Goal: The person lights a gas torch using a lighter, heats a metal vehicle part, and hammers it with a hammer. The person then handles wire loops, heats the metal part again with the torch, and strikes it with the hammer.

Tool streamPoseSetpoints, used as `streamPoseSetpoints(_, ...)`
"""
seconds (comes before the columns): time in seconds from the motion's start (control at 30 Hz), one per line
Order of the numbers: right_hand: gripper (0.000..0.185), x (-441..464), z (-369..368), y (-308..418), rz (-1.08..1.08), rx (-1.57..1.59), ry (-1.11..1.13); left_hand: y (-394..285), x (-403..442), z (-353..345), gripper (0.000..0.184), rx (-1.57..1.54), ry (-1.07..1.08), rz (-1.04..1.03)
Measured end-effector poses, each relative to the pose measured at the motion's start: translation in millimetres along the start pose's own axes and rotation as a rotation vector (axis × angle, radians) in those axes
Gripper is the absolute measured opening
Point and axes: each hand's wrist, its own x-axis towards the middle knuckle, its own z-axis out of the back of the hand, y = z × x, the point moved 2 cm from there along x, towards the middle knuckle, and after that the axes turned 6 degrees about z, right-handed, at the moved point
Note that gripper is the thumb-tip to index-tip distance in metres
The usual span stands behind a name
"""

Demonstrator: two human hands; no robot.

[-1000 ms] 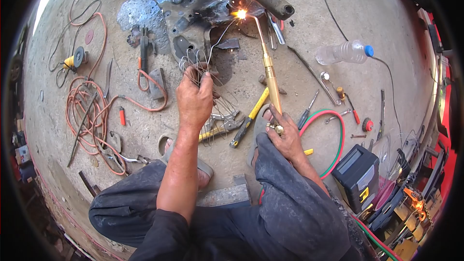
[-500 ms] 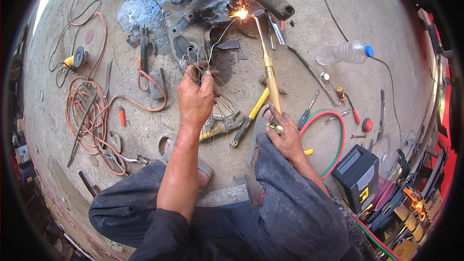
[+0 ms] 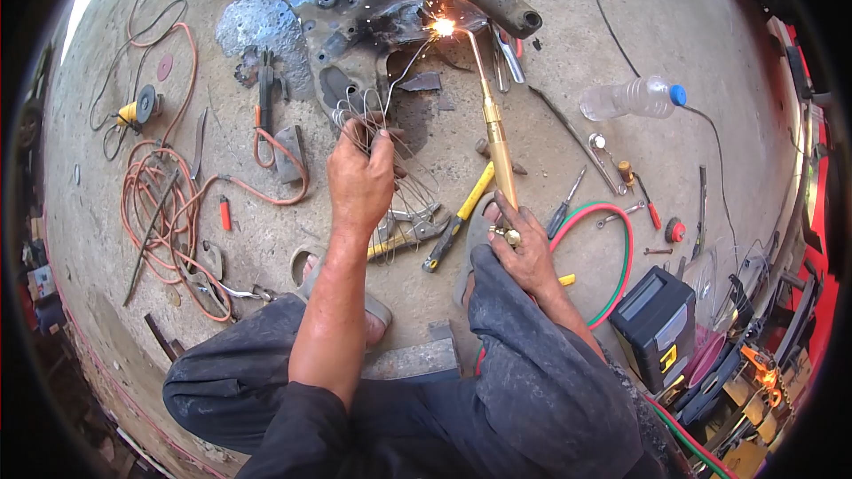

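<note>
Presently, the person sits low over the concrete floor (image 3: 550, 310) and has both hands occupied; the left hand (image 3: 362, 173) pinches a loose wire bundle (image 3: 362, 111) between thumb and fingers, and its loops hang out on both sides of the fist; one strand goes forward from this hand, and its end reaches the bright glow (image 3: 442, 27); the right hand (image 3: 525, 248) is closed around the rear part of a brass torch (image 3: 499, 151), beside a small valve knob (image 3: 510, 237), and it is close above the right knee; the torch points forward, and its thin bent tip is just beside the glow, from which sparks fly.

This glow is at the edge of a dark metal part (image 3: 355, 13), near a thick curved tube (image 3: 497, 2); a yellow and black hammer (image 3: 457, 217) lies between the two hands, partly behind the torch; a screwdriver (image 3: 566, 204) and the red and green hoses (image 3: 628, 248) lie right of it; a plastic bottle (image 3: 632, 98) lies farther away, on its side.
</note>
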Motion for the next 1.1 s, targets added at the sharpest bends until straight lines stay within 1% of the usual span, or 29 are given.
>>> streamPoseSetpoints(0.5,0.07,0.0,-2.7,-4.1,0.015,0.002,-0.001,0.6,0.7,0.8,0.02,0.011,-0.008,-0.018)
streamPoseSetpoints(0.8,0.07,1.5,-0.7,0.3,-0.011,-0.009,0.003,-6.9,-0.5,-0.2,0.02,-0.003,-0.004,0.03)
streamPoseSetpoints(1.0,0.068,0.9,-1.8,-2.8,0.008,-0.024,-0.001,0.8,4.4,-1.4,0.02,0.045,-0.007,0.0)
streamPoseSetpoints(1.1,0.067,1.0,-2.3,-3.8,0.007,-0.022,-0.007,-1.5,3.1,-2.1,0.02,0.003,-0.007,0.011)
